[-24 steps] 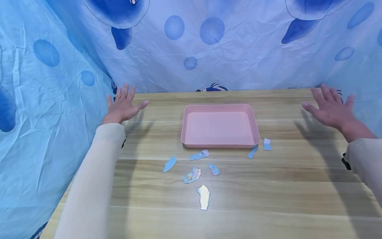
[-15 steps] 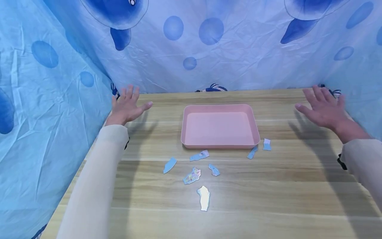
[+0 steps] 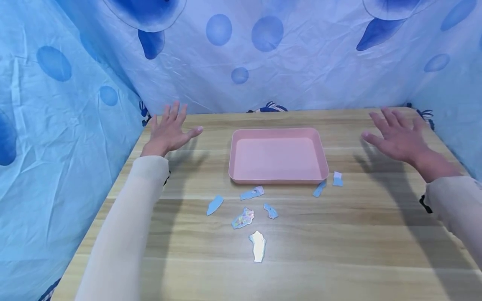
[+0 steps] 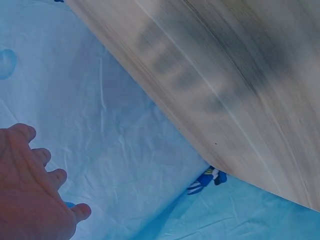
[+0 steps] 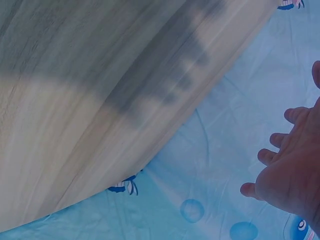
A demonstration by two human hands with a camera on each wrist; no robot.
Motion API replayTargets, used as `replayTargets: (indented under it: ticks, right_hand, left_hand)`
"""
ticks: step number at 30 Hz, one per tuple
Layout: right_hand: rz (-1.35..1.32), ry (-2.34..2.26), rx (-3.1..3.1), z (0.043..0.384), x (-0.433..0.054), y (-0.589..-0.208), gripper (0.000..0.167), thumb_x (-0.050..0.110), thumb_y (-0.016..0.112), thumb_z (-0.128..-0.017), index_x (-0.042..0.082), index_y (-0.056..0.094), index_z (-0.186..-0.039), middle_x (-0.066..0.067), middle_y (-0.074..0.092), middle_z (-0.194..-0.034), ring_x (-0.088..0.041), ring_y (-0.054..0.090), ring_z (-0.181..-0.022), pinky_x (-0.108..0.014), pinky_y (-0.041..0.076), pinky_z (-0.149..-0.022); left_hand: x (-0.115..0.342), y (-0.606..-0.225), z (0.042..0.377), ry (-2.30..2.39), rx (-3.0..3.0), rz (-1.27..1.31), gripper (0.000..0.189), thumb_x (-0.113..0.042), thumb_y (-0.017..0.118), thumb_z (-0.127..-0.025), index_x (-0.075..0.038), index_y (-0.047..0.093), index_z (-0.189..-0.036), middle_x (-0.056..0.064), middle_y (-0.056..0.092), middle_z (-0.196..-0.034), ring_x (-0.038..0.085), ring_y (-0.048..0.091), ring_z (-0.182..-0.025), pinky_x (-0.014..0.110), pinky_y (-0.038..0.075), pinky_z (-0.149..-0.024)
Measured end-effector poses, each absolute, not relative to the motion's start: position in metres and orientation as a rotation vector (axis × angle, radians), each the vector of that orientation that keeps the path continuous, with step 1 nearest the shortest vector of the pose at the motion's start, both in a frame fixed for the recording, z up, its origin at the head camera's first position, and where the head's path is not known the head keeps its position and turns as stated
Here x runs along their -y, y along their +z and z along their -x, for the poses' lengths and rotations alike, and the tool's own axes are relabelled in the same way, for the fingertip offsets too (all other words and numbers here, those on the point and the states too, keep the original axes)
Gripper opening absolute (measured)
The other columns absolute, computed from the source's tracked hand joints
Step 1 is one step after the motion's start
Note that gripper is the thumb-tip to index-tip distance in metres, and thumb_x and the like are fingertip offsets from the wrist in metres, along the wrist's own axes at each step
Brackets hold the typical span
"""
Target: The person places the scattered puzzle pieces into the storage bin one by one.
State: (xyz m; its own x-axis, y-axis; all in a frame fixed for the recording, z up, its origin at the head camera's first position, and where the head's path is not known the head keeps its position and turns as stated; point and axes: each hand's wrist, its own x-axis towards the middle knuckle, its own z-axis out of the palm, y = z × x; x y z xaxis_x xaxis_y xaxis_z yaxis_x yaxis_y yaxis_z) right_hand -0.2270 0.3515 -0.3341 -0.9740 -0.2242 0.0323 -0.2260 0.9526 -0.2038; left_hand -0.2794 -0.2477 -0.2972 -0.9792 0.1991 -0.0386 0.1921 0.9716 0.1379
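My left hand (image 3: 168,133) hovers over the far left of the wooden table (image 3: 339,251), fingers spread and holding nothing. On the far right side my right hand (image 3: 397,136) is spread the same way, also with nothing in it. Both cast shadows on the wood. Between them lies a shallow pink tray (image 3: 278,156), bare inside. In front of it several torn-looking flat pieces are scattered: a shiny pale piece (image 3: 258,246), a patterned piece (image 3: 243,218) and a blue piece (image 3: 215,205) among them. The left wrist view shows the left hand (image 4: 37,190) over the table's side; the right wrist view shows the right hand (image 5: 290,160).
A blue curtain (image 3: 188,75) with dolphin and bubble prints hangs behind the table and along its sides. Near the tray's right front corner lie a narrow blue strip (image 3: 319,189) and a small white-and-blue piece (image 3: 337,179).
Both hands have moved inward, the left one to the right and the right one to the left. The tray and pieces lie as before; the head view has shifted slightly.
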Motion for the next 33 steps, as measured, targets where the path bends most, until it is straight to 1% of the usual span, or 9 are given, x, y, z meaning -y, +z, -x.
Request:
replayTargets:
  ticks: [7,12,18,25,33]
  right_hand:
    - [-0.39,0.318,3.077,0.229,-0.344,-0.332,0.075,0.053,0.032,-0.1,0.012,0.001,-0.155,-0.023,-0.008,-0.158,-0.049,-0.008,-0.142,-0.073,-0.014,-0.098]
    - [-0.4,0.338,3.067,0.227,-0.339,-0.332,0.076,0.053,0.034,-0.099,0.012,0.004,-0.155,-0.024,-0.005,-0.158,-0.05,-0.006,-0.141,-0.073,-0.013,-0.099]
    - [-0.421,0.321,3.07,0.227,-0.331,-0.335,0.077,0.055,0.036,-0.099,0.011,0.008,-0.155,-0.026,0.001,-0.157,-0.052,0.0,-0.14,-0.072,-0.011,-0.1]
    - [-0.448,0.333,3.079,0.225,-0.326,-0.338,0.077,0.054,0.037,-0.098,0.011,0.008,-0.155,-0.024,0.001,-0.158,-0.053,0.002,-0.14,-0.072,-0.01,-0.1]
    - [-0.509,0.34,3.099,0.219,-0.315,-0.344,0.078,0.052,0.044,-0.097,0.012,0.011,-0.155,-0.024,0.009,-0.157,-0.054,0.011,-0.137,-0.072,-0.004,-0.1]
  left_hand:
    - [0.234,-0.294,0.283,0.207,-3.085,-0.346,0.095,-0.08,0.029,-0.085,-0.029,-0.017,-0.15,-0.005,-0.028,-0.155,0.025,-0.028,-0.141,0.063,-0.018,-0.104]
    - [0.226,-0.293,0.282,0.199,-3.082,-0.366,0.095,-0.079,0.031,-0.085,-0.029,-0.017,-0.15,-0.006,-0.029,-0.154,0.022,-0.029,-0.14,0.061,-0.019,-0.105]
    - [0.215,-0.294,0.279,0.193,-3.066,-0.412,0.097,-0.079,0.034,-0.084,-0.03,-0.017,-0.15,-0.007,-0.028,-0.154,0.021,-0.027,-0.141,0.061,-0.017,-0.106]
    - [0.203,-0.294,0.275,0.151,-3.074,-0.472,0.1,-0.081,0.037,-0.083,-0.031,-0.016,-0.151,-0.007,-0.026,-0.155,0.02,-0.024,-0.143,0.061,-0.015,-0.107]
    - [0.185,-0.301,0.267,0.143,-3.068,-0.623,0.103,-0.079,0.043,-0.082,-0.028,-0.011,-0.153,-0.005,-0.021,-0.158,0.02,-0.02,-0.144,0.059,-0.012,-0.109]
